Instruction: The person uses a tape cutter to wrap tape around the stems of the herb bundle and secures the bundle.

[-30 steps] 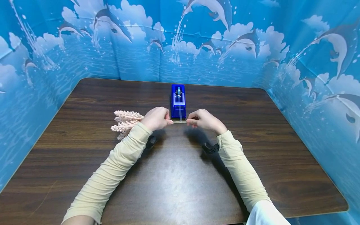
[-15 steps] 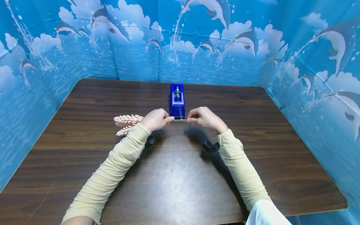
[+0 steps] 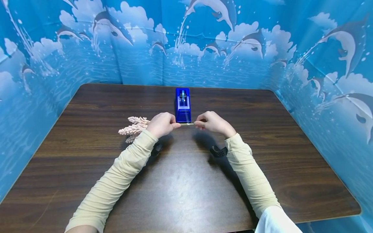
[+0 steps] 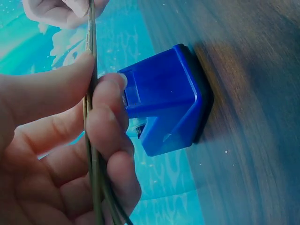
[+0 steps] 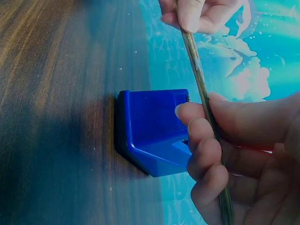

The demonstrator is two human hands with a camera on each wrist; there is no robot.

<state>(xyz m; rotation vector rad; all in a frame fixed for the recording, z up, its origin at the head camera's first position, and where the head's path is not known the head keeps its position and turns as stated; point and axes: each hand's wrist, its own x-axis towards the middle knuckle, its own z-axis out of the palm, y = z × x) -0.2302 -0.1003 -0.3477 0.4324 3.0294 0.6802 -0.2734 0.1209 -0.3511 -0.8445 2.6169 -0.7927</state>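
A bundle of thin green-brown stems (image 3: 187, 124) runs level between my two hands, just in front of a blue tape dispenser (image 3: 183, 115). My left hand (image 3: 162, 124) grips the stems between thumb and curled fingers, close to the pale pink flower sprays (image 3: 134, 130) that stick out past it on the left. Farther along, my right hand (image 3: 213, 123) pinches the stem ends, its fingers curled around them in the right wrist view. Between the hands, a shiny patch like clear tape shows on the stems (image 5: 197, 70). The fingers hide parts of the bundle.
The dispenser stands near the back edge of a dark wooden table (image 3: 186, 181), its front facing me. Behind and beside the table hangs a blue curtain (image 3: 140, 64) printed with dolphins. Each wrist carries a black camera mount (image 3: 218, 151).
The flower sprays have changed their spread and angle, as if the bundle turned. Both hands keep hold of the stems and shift only slightly. The head view has moved a little.
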